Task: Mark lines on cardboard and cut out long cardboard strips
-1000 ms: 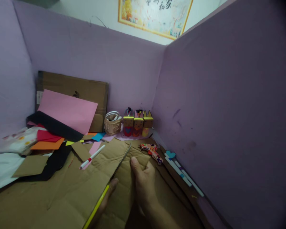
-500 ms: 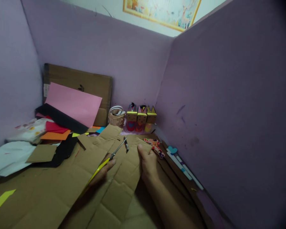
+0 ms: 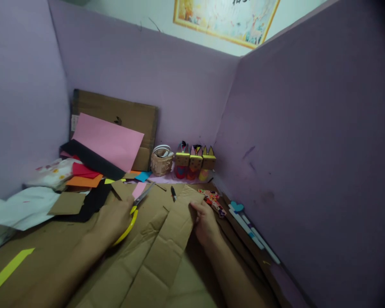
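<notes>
My left hand (image 3: 117, 217) is closed on yellow-handled scissors (image 3: 134, 210), whose blades point up and to the right. Their blades look nearly together. My right hand (image 3: 207, 222) pinches the right edge of a long creased piece of cardboard (image 3: 167, 248), thumb on top and fingers beneath. Left of it runs another length of cardboard (image 3: 128, 259) with a crumpled upper end; whether the two still join lower down I cannot tell. A black marker (image 3: 173, 193) lies just beyond the cardboard's top. Beside my right hand is a flower-patterned piece (image 3: 215, 202).
Coloured paper, a pink sheet (image 3: 109, 141) and white plastic bags (image 3: 28, 205) pile up at left. A small basket (image 3: 162, 161) and three cardboard-headed figures (image 3: 195, 161) stand at the back. White sticks (image 3: 248, 226) lie along the right wall (image 3: 291, 141).
My left hand, with the scissors, has come out from behind the cardboard and moved left, over the surface. The left-hand cardboard has dropped lower. My right hand keeps its hold. The view has shifted slightly.
</notes>
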A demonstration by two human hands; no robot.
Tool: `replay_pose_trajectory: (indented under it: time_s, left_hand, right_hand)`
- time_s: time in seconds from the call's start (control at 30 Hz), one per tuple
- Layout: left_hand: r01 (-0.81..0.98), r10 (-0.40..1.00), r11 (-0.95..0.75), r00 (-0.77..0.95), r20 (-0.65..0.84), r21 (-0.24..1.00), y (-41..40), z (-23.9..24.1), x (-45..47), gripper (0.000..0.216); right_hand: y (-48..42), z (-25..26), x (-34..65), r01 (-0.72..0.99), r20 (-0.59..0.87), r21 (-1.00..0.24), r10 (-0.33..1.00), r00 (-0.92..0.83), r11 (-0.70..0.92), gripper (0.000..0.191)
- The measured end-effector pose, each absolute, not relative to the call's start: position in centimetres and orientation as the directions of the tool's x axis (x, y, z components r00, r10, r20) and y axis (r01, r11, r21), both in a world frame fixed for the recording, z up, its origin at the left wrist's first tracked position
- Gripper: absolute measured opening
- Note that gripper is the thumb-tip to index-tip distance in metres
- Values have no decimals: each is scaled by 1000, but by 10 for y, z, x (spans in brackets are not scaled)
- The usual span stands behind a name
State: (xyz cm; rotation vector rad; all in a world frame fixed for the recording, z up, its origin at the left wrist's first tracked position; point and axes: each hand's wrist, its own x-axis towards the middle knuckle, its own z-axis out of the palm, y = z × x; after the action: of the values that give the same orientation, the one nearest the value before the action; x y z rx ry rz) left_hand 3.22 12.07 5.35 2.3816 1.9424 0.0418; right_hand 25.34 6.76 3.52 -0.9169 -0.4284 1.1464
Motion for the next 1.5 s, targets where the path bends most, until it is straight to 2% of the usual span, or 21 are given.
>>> replay_pose_trajectory:
  time_s: [0.13,0.27,0.43,0.57,0.73,0.87,0.93,1.1,1.23,1.33,1.4,1.5]
  left_hand:
    - [989,990,-143,144,-9,43,126,57,17,35]
    - [993,995,-102,103,-15,57,138,58,1,31]
    - [997,997,63,-64,35,39,148,66,-29,35]
    - [986,986,164,-165,26,40,150,68,-54,27]
    - [977,980,197,-196,-13,85,152,64,-71,26]
    - [973,979,205,-203,-27,108,143,77,-58,20]
    - [980,992,121,-123,1,158,130,85,-39,23]
    - [901,958,-179,251,-138,395,85,78,19,26]
    - [869,952,-181,272,-139,461,69,55,40,34]
    - [835,963,-137,239,-127,534,82,46,35,23]
    - [774,963,-101,235,-136,625,95,49,24,15]
    - [610,958,-58,256,-127,790,107,60,10,26]
  right_hand:
    - [68,33,254,-574,-180,-815,908,378,76,33]
    - [71,28,261,-572,-230,-820,894,385,35,30]
    - [70,31,264,-571,-254,-821,898,360,-4,29]
    - [67,32,261,-566,-260,-824,903,342,-23,28]
    - [67,28,260,-554,-247,-833,904,349,-14,32]
    - [67,27,260,-549,-257,-835,905,338,-33,30]
    - [67,28,261,-546,-257,-837,905,339,-33,30]
    - [69,28,262,-546,-251,-837,909,332,-31,32]
    - [70,27,261,-545,-267,-838,900,346,-39,31]
    - [70,26,260,-548,-264,-835,902,343,-36,29]
    - [70,25,259,-559,-260,-828,909,326,-37,26]
    - [71,26,254,-586,-249,-809,924,289,-35,19]
